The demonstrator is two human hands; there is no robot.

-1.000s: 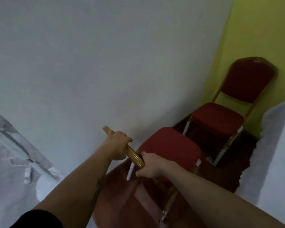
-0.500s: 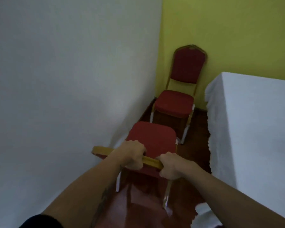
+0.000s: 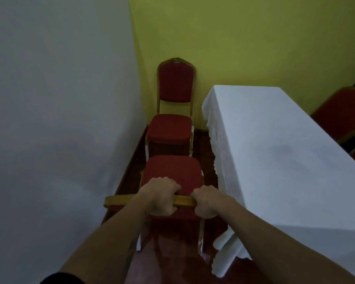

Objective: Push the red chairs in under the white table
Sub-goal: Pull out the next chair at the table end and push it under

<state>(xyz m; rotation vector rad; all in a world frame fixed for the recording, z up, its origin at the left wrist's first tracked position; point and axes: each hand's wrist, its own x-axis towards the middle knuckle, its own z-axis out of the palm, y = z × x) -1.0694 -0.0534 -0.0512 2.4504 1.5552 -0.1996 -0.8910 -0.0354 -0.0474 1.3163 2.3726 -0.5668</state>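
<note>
A red chair (image 3: pixel 171 173) with a gold frame stands right below me, its seat pointing away. My left hand (image 3: pixel 159 198) and my right hand (image 3: pixel 206 203) both grip the gold top rail of its back. A second red chair (image 3: pixel 171 128) stands just beyond it in the corner, facing me, its seat almost touching the near chair's seat. The white table (image 3: pixel 275 152), draped in a white cloth, runs along the right of both chairs. Neither chair sits under it.
A white wall (image 3: pixel 59 119) closes the left side and a yellow wall (image 3: pixel 244 37) the far end. More red chairs (image 3: pixel 344 113) stand behind the table at the right. The chairs fill a narrow strip of dark red floor (image 3: pixel 204 152).
My view has swung right, bringing the white table into sight. The near chair now stands in line with the far one. Both hands have kept their grip on its back rail.
</note>
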